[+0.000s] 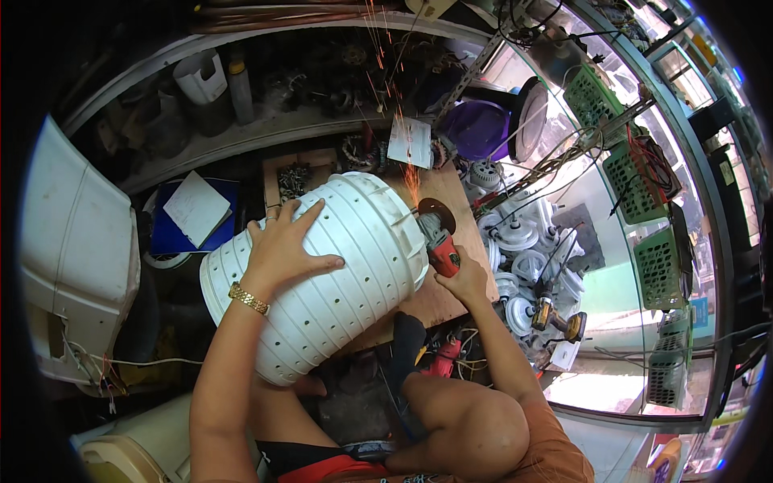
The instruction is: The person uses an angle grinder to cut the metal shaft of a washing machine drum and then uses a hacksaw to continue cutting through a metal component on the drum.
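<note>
A white perforated washing machine drum (338, 282) lies tilted on its side in front of me, partly over a wooden board (451, 282). My left hand (290, 245) is spread flat on its ribbed wall, fingers apart, holding nothing. A gold band circles that wrist. My right hand (467, 278) is wrapped round a red angle grinder (443, 256). The grinder's disc (436, 215) is at the drum's rim, on the right. Orange sparks (411, 179) stream up and away from there. The exact contact point is hidden by the rim and grinder head.
White plastic pulsator-like parts (515, 233) are heaped at right, with a cordless drill (555, 318) on them. Green baskets (662, 270) hang along the glass. A white machine casing (76, 258) stands left. A red power tool (443, 358) lies near my foot, and a purple basin (477, 129) stands behind.
</note>
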Available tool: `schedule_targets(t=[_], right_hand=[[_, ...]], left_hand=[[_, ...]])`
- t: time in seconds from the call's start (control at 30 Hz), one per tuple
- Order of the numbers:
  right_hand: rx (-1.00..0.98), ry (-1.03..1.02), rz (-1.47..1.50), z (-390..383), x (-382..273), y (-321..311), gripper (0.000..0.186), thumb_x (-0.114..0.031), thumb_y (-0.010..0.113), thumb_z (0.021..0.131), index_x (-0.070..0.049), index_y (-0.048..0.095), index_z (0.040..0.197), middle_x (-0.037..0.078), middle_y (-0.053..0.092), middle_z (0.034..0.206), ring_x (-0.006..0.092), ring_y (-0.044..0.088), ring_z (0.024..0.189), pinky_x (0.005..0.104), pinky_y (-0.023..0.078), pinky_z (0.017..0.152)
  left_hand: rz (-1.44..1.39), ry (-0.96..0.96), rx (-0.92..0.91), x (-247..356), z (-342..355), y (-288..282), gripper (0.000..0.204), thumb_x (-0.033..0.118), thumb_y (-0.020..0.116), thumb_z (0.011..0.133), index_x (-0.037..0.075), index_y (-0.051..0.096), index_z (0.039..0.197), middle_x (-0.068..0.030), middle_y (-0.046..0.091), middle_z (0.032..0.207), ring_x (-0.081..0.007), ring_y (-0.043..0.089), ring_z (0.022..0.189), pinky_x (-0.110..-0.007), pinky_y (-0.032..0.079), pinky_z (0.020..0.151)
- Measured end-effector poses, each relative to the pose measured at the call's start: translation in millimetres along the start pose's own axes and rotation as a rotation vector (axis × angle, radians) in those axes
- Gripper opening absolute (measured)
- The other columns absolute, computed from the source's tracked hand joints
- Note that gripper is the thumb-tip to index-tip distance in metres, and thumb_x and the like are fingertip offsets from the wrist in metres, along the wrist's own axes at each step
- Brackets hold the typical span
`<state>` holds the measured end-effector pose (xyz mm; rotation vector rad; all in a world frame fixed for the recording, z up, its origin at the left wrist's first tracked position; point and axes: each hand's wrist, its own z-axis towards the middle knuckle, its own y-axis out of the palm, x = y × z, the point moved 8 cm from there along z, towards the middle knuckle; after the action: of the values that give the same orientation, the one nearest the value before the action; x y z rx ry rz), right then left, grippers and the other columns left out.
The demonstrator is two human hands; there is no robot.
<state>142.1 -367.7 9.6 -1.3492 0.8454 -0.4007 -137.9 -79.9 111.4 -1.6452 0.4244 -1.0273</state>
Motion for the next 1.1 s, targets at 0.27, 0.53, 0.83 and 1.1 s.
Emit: schedule_targets(t=[0.27, 0.53, 0.83, 1.1], right_hand=[[0.025, -0.013, -0.019, 1, -1, -2, 0.078, -0.044, 0.083, 0.064, -0.015, 0.058, 0.131, 0.017, 0.075, 0.097, 0.0389, 0.073, 0.089, 0.0482, 0.057, 0.076], [0.014, -0.017, -0.005, 2, -4, -5, 0.080, -0.046, 0.084, 0.064, -0.014, 0.056, 0.133, 0.017, 0.074, 0.098, 0.0397, 0.072, 0.088, 0.0491, 0.056, 0.075], [0.001, -0.001, -0.007, 3, -5, -5, 0.080, -0.045, 0.083, 0.063, -0.016, 0.057, 0.132, 0.016, 0.075, 0.098, 0.0387, 0.073, 0.089, 0.0483, 0.057, 0.076], [-0.009, 0.029, 0.006, -8, 6, -4, 0.080, -0.046, 0.083, 0.064, -0.016, 0.057, 0.133, 0.016, 0.075, 0.101, 0.0375, 0.073, 0.093, 0.0479, 0.056, 0.079]], left_hand=[[-0.008, 0.031, 0.031, 3, -1, -2, 0.113, 0.074, 0.084, 0.055, 0.024, 0.053, 0.152, -0.0204, 0.048, 0.154, -0.0404, 0.044, 0.141, -0.067, 0.030, 0.106], [-0.010, 0.027, 0.028, 2, -1, -1, 0.113, 0.075, 0.083, 0.055, 0.025, 0.053, 0.152, -0.0207, 0.048, 0.153, -0.0416, 0.042, 0.141, -0.068, 0.029, 0.106], [0.022, 0.024, 0.017, 3, 0, -2, 0.114, 0.076, 0.083, 0.055, 0.025, 0.053, 0.152, -0.0205, 0.048, 0.153, -0.0442, 0.041, 0.141, -0.065, 0.031, 0.105], [0.007, 0.010, 0.012, 7, 1, -10, 0.112, 0.073, 0.084, 0.055, 0.025, 0.053, 0.152, -0.0208, 0.048, 0.153, -0.0417, 0.042, 0.142, -0.064, 0.031, 0.106]])
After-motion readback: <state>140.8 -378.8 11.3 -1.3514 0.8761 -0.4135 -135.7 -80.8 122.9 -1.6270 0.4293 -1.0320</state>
